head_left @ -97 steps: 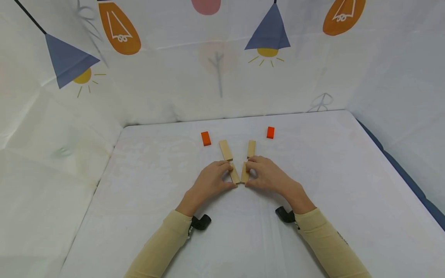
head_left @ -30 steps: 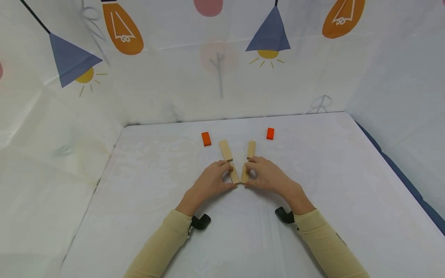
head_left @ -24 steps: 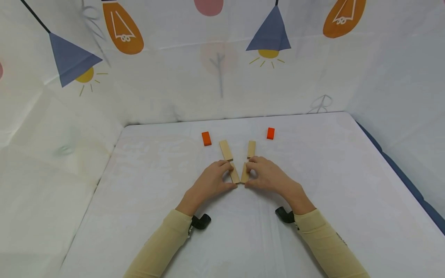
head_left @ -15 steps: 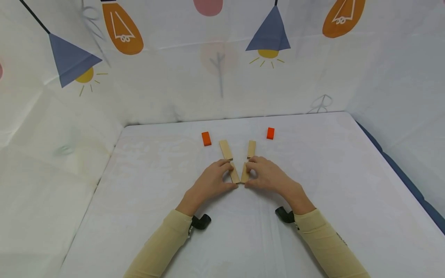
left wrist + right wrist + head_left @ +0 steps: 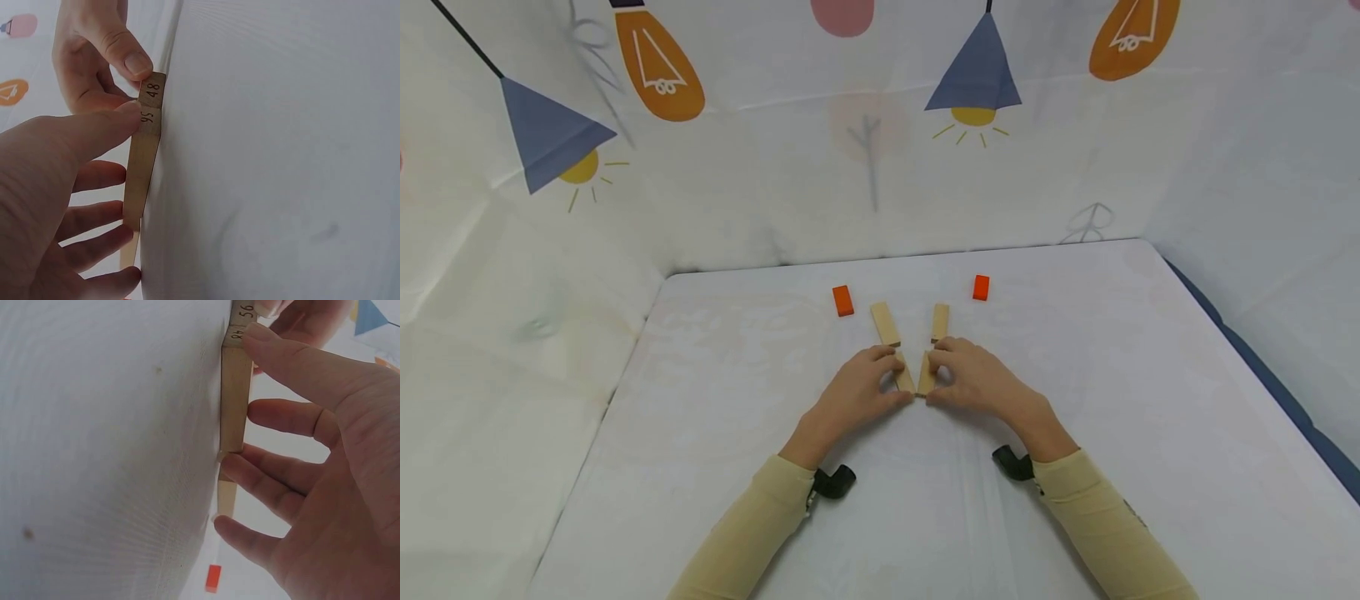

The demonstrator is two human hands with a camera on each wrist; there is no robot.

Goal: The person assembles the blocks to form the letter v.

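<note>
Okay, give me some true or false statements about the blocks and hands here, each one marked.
1. The left hand holds the wooden block marked 56. True.
2. The right hand holds nothing. False: it holds the wooden block marked 48.
3. The left orange block and the right orange block lie beyond both hands. True.
4. Only two wooden blocks are in view. False: four are, counting the far left block and the far right block.

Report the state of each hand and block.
Left near pale oblong wooden block: lying, held.
Left hand: gripping it.
Right near pale oblong wooden block: lying, held.
Right hand: gripping it.
Left far pale oblong wooden block: lying.
Right far pale oblong wooden block: lying.
Left orange oblong block: unheld.
Right orange oblong block: unheld.
</note>
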